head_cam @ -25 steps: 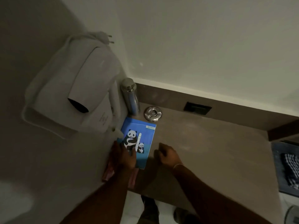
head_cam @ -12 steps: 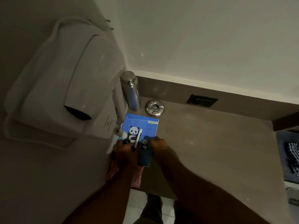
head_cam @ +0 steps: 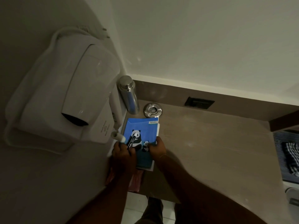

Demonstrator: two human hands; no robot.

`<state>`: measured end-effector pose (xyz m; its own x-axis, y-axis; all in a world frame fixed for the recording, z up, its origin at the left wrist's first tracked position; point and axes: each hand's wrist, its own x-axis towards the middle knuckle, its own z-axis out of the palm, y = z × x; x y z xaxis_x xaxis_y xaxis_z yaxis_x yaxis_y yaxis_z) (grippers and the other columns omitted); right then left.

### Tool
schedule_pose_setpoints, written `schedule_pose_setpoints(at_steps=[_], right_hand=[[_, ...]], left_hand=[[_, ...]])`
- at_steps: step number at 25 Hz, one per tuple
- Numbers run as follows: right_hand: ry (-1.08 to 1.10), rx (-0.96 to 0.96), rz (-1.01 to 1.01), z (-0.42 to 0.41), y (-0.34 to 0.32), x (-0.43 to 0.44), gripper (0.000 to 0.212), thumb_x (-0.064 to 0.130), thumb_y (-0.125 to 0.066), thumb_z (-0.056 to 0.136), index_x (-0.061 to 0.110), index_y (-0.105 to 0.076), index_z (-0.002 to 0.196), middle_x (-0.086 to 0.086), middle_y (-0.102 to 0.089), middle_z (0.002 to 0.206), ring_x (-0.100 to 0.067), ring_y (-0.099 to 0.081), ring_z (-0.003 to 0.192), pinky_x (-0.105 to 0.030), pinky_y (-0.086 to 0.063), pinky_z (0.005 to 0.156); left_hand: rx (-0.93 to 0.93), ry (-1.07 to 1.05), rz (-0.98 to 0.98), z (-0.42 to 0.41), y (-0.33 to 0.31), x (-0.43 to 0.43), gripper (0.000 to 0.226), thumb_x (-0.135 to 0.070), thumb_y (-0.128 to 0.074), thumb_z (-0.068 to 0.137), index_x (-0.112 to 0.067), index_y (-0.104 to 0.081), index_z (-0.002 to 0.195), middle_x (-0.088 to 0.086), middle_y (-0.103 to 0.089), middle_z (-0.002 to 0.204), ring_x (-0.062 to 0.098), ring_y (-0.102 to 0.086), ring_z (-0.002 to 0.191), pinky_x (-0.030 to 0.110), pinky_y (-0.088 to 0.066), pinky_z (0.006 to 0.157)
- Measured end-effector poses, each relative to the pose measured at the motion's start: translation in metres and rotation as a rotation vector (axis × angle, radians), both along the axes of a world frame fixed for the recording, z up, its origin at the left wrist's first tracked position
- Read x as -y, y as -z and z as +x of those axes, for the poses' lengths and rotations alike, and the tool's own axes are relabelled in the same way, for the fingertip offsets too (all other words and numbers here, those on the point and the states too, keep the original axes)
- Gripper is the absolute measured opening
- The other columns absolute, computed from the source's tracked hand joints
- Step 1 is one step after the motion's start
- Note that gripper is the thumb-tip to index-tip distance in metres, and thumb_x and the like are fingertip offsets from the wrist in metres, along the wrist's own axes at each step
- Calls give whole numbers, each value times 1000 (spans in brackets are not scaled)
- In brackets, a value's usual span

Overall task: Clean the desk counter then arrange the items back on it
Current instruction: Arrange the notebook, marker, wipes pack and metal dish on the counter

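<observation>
Arranging: left hand (head_cam: 123,152) grips a marker (head_cam: 131,141), right hand (head_cam: 156,147) pinches the notebook (head_cam: 142,136). Next, I'd guess, square both on the tabletop (head_cam: 210,151)

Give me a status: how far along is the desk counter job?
Done, it seems: steel bottle and ashtray stand back in the counter's corner. In hand: the left hand holds a dark marker over the blue panda notebook, which the right hand grips at its edge. Left: settling notebook and marker. Whether the wiping is finished can't be told.
</observation>
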<state>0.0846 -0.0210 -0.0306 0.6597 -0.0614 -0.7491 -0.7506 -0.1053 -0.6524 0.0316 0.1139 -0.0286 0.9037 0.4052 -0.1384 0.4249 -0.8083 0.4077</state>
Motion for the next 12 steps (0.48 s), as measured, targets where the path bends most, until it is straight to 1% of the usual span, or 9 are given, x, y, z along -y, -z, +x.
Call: schedule_pose_setpoints(at_steps=[1, 2, 3, 5, 6, 8, 10, 11, 12], right_hand=[[16, 11, 26, -2, -2, 9, 38, 17, -59, 105, 15, -52, 142, -14, -63, 140, -34, -64, 126, -56, -56, 106], [34, 20, 59, -4, -5, 19, 36, 17, -59, 105, 15, -53, 141, -13, -64, 139, -31, -66, 122, -53, -58, 102], [48, 37, 86, -6, -8, 30, 33, 17, -59, 106, 16, -55, 138, -11, -65, 137, -27, -67, 117, -47, -61, 95], [50, 79, 85, -15, -14, 53, 28, 17, -59, 106, 17, -57, 134, -9, -67, 133, -20, -67, 109, -31, -58, 82], [49, 98, 58, -20, -16, 67, 28, 17, -59, 106, 16, -58, 134, -9, -68, 133, -21, -67, 110, -29, -57, 83], [74, 121, 18, -30, -19, 89, 27, 14, -59, 106, 13, -60, 132, -11, -70, 131, -26, -69, 116, -33, -58, 89], [139, 131, 9, -36, -24, 117, 24, 10, -59, 105, 14, -62, 129, -12, -73, 127, -28, -72, 114, -28, -59, 83], [168, 139, 4, -36, -27, 130, 23, 9, -59, 105, 14, -63, 128, -13, -74, 124, -29, -73, 111, -26, -60, 79], [192, 151, -2, -34, -30, 141, 22, 8, -59, 105, 14, -64, 126, -14, -75, 122, -30, -74, 109, -27, -62, 78]], left_hand=[[-30, -15, -19, 2, -1, 2, 28, -23, -54, 97, 0, -63, 110, 20, -60, 116, 34, -60, 97, 46, -53, 82], [-66, -48, -73, 5, -1, 4, 28, -27, -51, 99, -4, -60, 112, 17, -60, 114, 33, -60, 99, 47, -53, 87], [-92, -89, -145, 10, -2, 8, 26, -30, -49, 100, -7, -56, 110, 14, -60, 108, 32, -61, 98, 48, -53, 89], [-134, -155, -292, 20, -1, 17, 23, -32, -47, 102, -9, -50, 104, 14, -61, 101, 32, -63, 94, 49, -54, 89], [-134, -161, -329, 24, -1, 25, 22, -31, -47, 102, -10, -50, 102, 14, -61, 100, 31, -63, 93, 48, -54, 88], [-130, -139, -359, 29, 1, 40, 21, -32, -47, 102, -12, -49, 95, 12, -62, 94, 27, -63, 85, 41, -53, 76], [-142, -91, -424, 33, 3, 69, 21, -31, -47, 102, -17, -48, 86, 9, -61, 86, 22, -61, 77, 32, -45, 63], [-143, -87, -474, 37, 3, 84, 23, -29, -48, 102, -19, -47, 81, 7, -60, 80, 21, -60, 74, 29, -42, 60], [-145, -105, -540, 42, 3, 99, 24, -26, -48, 102, -20, -48, 78, 4, -58, 76, 21, -59, 73, 27, -40, 58]])
